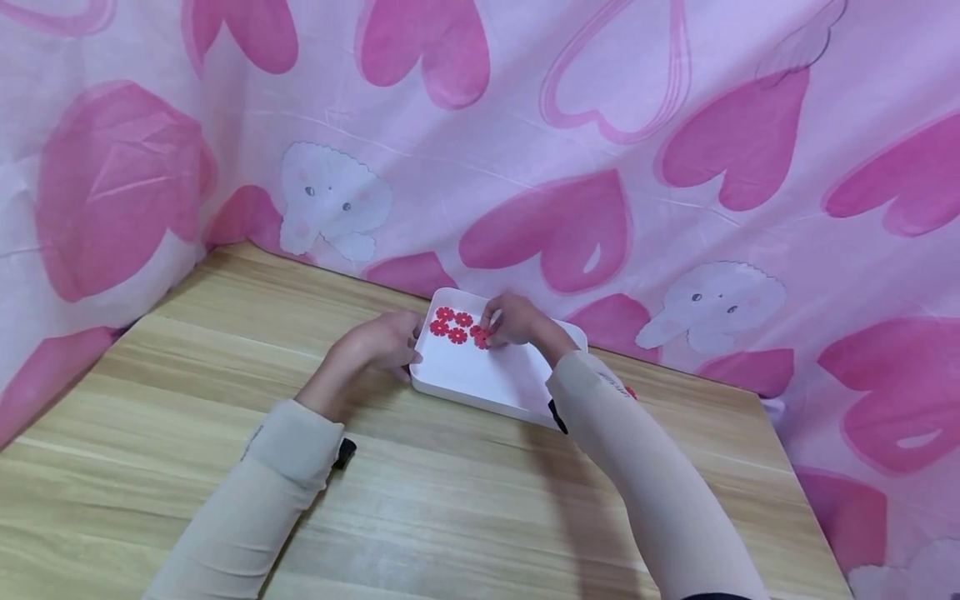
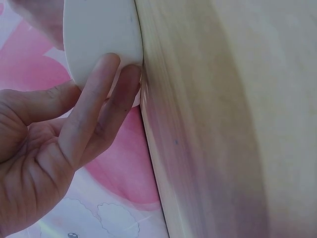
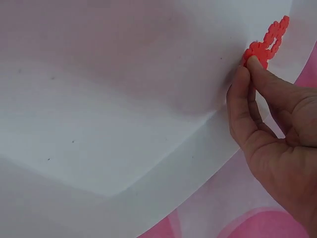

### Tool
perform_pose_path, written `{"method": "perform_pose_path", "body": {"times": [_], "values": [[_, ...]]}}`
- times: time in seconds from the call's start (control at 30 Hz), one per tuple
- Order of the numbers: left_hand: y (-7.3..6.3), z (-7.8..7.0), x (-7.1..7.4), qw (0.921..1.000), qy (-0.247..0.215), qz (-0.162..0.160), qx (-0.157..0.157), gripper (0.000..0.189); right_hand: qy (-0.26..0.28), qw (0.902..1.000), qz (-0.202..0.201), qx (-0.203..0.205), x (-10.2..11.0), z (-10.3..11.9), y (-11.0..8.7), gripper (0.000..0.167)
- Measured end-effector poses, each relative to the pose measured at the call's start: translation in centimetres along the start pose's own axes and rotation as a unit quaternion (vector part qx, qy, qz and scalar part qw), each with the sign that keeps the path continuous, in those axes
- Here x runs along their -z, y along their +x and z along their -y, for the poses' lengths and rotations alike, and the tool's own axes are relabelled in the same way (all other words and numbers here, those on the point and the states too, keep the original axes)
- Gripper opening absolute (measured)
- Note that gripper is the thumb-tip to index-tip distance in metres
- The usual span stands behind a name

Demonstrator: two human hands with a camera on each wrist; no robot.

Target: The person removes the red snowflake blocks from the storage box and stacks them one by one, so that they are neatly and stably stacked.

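Note:
A shallow white tray (image 1: pixel 480 383) lies on the wooden table. My left hand (image 1: pixel 384 340) holds its left end, and in the left wrist view the fingertips (image 2: pixel 110 62) rest against the tray's outer wall. Over the tray, my right hand (image 1: pixel 516 319) pinches a red flower-shaped plastic piece (image 3: pixel 257 51) between thumb and fingers. That piece overlaps another red piece (image 1: pixel 476 331) in the head view. To its left, several more red flower-shaped pieces (image 1: pixel 457 336) form a small group on the tray floor. The right forearm hides the tray's right end.
Just past the right sleeve a bit of red (image 1: pixel 632 392) shows beside the tray. A pink curtain (image 1: pixel 540 150) with hearts hangs behind and to both sides of the wooden table (image 1: pixel 420 500). Dark straps (image 1: pixel 345 453) sit at the cuffs.

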State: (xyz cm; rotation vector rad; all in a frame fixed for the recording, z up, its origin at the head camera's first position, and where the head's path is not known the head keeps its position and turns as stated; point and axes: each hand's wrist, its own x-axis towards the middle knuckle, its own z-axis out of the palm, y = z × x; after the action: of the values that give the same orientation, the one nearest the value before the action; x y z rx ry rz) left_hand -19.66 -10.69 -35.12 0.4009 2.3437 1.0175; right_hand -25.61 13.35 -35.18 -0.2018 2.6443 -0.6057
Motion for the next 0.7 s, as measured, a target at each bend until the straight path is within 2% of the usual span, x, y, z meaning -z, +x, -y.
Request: {"method": "perform_pose_path", "body": {"times": [0.17,0.33,0.47,0.7], "values": [[0.0,0.1,-0.1,1.0000,-0.007,0.001,-0.001,0.039,0.029,0.9995,0.005,0.010,0.9,-1.0,-0.5,0.013],[-0.1,0.1,0.0,1.0000,-0.006,0.002,0.001,0.039,0.035,0.9992,-0.001,0.020,1.9,-1.8,-1.1,0.012],[0.0,0.1,-0.1,1.0000,-0.003,0.002,0.001,0.039,0.038,0.9991,-0.011,0.017,2.8,-2.4,-1.8,0.012],[0.0,0.1,-0.1,0.9999,-0.013,0.003,0.001,0.039,0.081,0.9966,-0.013,0.008,4.7,-4.0,-2.9,0.015]]}}
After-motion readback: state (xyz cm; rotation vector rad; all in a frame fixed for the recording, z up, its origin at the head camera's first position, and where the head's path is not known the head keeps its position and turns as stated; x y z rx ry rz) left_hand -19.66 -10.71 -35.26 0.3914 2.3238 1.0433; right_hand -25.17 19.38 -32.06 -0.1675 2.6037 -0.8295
